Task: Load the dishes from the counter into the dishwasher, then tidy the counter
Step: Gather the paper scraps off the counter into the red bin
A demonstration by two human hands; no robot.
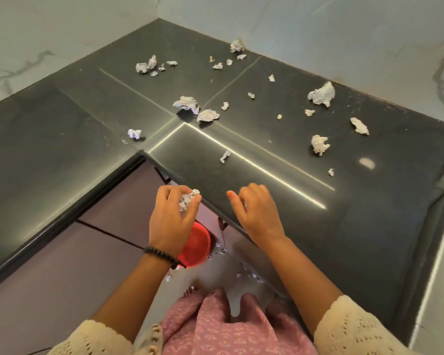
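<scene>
My left hand (171, 219) grips a crumpled white paper ball (187, 201) just off the counter's inner corner, above a red bin (198, 245) on the floor. My right hand (256, 213) hovers over the counter's front edge with fingers loosely curled and nothing in it. Several crumpled paper scraps lie over the black L-shaped counter (318, 226): a pair near the middle (190, 103), a big one at the right (322, 94), another (319, 144) closer, a small one (224, 156) nearest my hands.
White marble walls (318, 26) close the counter at the back. Brown cabinet fronts (75, 265) run under the left counter. Small paper bits (249, 274) lie on the floor by the bin. A small tan crumb (279, 116) sits among the scraps.
</scene>
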